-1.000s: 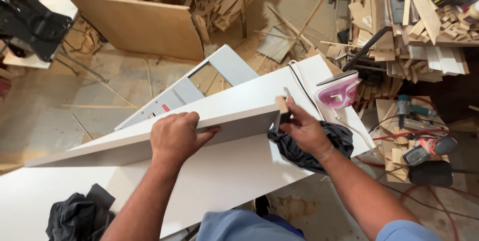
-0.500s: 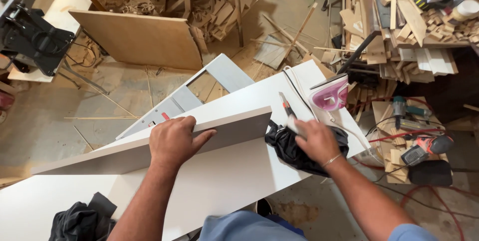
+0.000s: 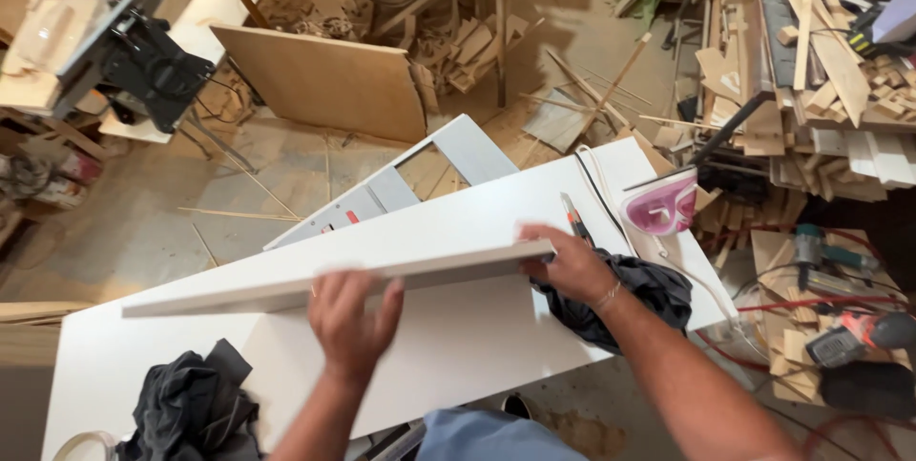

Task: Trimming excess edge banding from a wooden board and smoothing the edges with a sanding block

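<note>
I'm pressing my left hand, fingers spread flat, against the long white board standing on edge across the white table, while my right hand is gripping its end at 3 o'clock, over a dark cloth. A pink iron is sitting at 2 o'clock; wood offcuts are littering the dusty floor.

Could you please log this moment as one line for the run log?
left hand: on white panel | right hand: at panel end, over dark cloth | pink iron: on table
</note>
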